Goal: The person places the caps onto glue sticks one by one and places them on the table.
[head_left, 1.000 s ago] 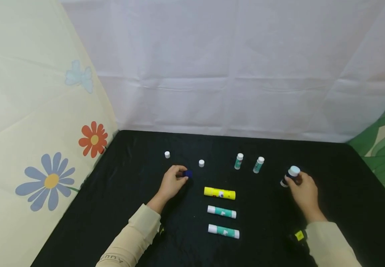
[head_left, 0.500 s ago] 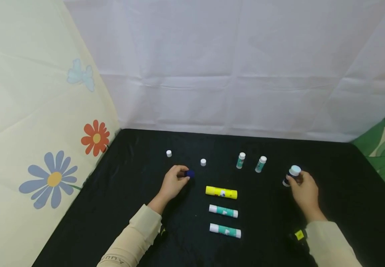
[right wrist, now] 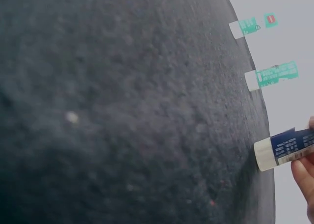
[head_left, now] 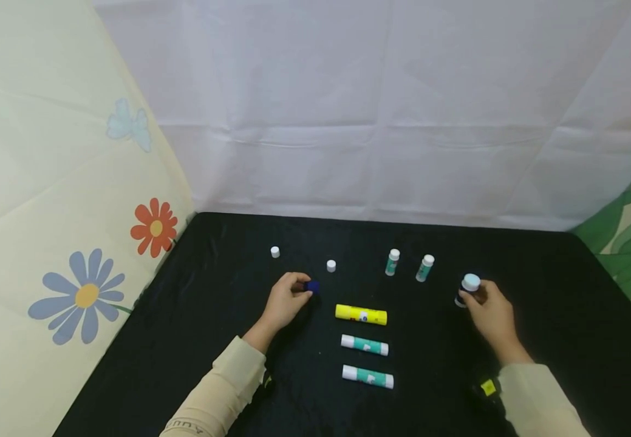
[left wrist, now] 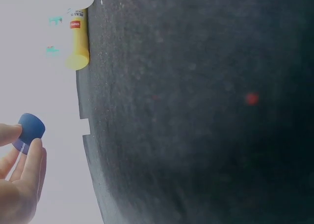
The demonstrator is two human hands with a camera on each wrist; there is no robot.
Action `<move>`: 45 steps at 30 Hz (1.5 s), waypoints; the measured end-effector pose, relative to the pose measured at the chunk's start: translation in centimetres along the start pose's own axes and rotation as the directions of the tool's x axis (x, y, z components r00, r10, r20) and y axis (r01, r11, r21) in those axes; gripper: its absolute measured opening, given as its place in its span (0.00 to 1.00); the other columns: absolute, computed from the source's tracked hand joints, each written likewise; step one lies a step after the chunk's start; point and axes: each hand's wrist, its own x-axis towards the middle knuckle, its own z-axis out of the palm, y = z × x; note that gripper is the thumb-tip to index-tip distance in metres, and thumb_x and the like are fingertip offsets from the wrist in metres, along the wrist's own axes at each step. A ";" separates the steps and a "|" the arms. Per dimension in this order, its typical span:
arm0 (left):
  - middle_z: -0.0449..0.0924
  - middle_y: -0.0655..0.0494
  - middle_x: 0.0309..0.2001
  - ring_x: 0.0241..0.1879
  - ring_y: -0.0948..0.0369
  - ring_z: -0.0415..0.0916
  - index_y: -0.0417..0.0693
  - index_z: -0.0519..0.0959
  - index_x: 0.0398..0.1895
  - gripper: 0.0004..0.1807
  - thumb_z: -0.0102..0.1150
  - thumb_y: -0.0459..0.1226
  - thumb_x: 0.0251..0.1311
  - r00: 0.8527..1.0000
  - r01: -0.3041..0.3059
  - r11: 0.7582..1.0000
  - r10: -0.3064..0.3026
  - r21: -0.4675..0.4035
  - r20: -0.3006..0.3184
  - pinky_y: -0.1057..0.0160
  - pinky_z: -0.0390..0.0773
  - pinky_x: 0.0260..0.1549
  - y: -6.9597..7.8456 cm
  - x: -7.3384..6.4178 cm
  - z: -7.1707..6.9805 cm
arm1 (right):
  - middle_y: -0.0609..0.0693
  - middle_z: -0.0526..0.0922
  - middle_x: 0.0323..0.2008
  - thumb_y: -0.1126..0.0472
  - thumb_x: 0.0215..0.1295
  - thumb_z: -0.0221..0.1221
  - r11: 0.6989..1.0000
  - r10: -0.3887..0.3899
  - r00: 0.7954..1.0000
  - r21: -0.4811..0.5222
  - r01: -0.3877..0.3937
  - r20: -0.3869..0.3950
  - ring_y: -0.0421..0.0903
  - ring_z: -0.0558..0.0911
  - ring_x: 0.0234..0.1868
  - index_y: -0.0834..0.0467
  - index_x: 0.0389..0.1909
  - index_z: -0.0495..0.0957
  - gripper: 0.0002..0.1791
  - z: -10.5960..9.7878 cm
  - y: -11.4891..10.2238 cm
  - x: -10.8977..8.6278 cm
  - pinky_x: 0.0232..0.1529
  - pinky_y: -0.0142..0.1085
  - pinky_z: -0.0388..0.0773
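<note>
Between thumb and fingers, my left hand (head_left: 285, 298) pinches a small blue cap (head_left: 312, 287), and the left wrist view shows the same blue cap (left wrist: 31, 127) from the side. My right hand (head_left: 491, 312) grips a dark blue glue stick (head_left: 461, 295) with a pale top, held upright. In the right wrist view its white base (right wrist: 265, 154) is close to the cloth; whether it touches I cannot tell. Left of it, two green-and-white glue sticks (head_left: 392, 263) (head_left: 425, 268) stand in a row. Beyond my left hand lie two white caps (head_left: 331, 266) (head_left: 275, 252).
A yellow glue stick (head_left: 361, 314) and two green-and-white ones (head_left: 365, 345) (head_left: 368, 376) lie on their sides between my arms. Black cloth (head_left: 228, 255) covers the table. White fabric (head_left: 304, 109) hangs behind it, with a flower-patterned sheet (head_left: 64, 182) at the left.
My right hand has shifted slightly left with the dark blue glue stick. The left hand stays almost in place with the blue cap. The head view wobbles a little.
</note>
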 end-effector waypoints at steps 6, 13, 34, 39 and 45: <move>0.70 0.48 0.36 0.38 0.56 0.72 0.39 0.74 0.37 0.12 0.59 0.27 0.47 1.000 -0.018 1.000 0.018 -0.005 -0.007 0.67 0.74 0.33 0.0 -0.2 0.0 | 0.74 0.66 0.44 0.65 0.60 0.50 0.999 0.034 0.997 0.029 -0.036 0.063 0.68 0.68 0.45 0.72 0.47 0.59 0.19 -0.1 -0.4 -0.6 0.41 0.54 0.67; 0.71 0.48 0.36 0.37 0.55 0.72 0.41 0.74 0.37 0.12 0.59 0.28 0.47 1.000 -0.004 1.000 0.004 -0.011 -0.005 0.64 0.74 0.34 0.2 -0.4 -0.2 | 0.74 0.66 0.44 0.67 0.59 0.50 0.998 0.021 0.998 0.061 -0.025 0.067 0.68 0.68 0.46 0.72 0.46 0.58 0.18 0.2 -0.8 -0.9 0.41 0.54 0.66; 0.72 0.49 0.36 0.37 0.55 0.73 0.40 0.74 0.37 0.11 0.59 0.28 0.47 1.000 -0.015 0.995 0.014 -0.096 -0.009 0.62 0.73 0.35 0.7 -0.6 0.2 | 0.72 0.67 0.44 0.68 0.59 0.51 0.995 -0.093 0.994 0.048 0.090 0.063 0.66 0.67 0.45 0.72 0.48 0.61 0.18 0.4 -2.1 -2.0 0.41 0.55 0.63; 0.72 0.49 0.36 0.38 0.54 0.73 0.39 0.74 0.37 0.11 0.59 0.27 0.47 1.000 -0.023 0.993 0.022 -0.116 -0.003 0.62 0.73 0.36 0.9 -0.7 0.2 | 0.71 0.69 0.44 0.71 0.55 0.54 0.986 -0.155 0.988 0.058 0.154 0.022 0.66 0.67 0.46 0.71 0.47 0.65 0.19 0.5 -2.5 -2.3 0.43 0.56 0.62; 0.72 0.48 0.37 0.38 0.53 0.73 0.39 0.74 0.37 0.11 0.59 0.27 0.47 1.000 -0.027 0.992 0.027 -0.124 -0.003 0.61 0.73 0.35 1.0 -0.8 0.0 | 0.70 0.71 0.41 0.74 0.51 0.57 0.973 -0.222 0.975 0.064 0.222 -0.013 0.64 0.68 0.44 0.71 0.45 0.68 0.18 0.6 -3.0 -2.5 0.43 0.55 0.63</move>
